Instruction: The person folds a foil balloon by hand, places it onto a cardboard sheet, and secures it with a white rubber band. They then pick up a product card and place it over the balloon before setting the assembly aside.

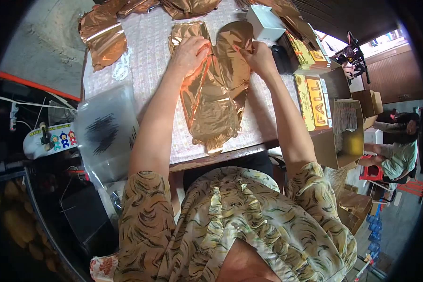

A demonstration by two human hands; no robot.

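On the cloth (148,54), copper foil (214,113) points lengthwise toward the person (249,216).

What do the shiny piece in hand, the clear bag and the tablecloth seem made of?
Shiny piece: probably thin metallised plastic film, coppery, with sharp creases and bright glints. Clear bag: likely glossy plastic, see-through with pale highlights. Tablecloth: perhaps fabric, matte, finely textured; fibre unclear.

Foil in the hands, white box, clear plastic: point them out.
Foil (211,105), head view, on its lower half.
White box (266,23), head view, on its broad face.
Clear plastic (101,134), head view, on its dark print.
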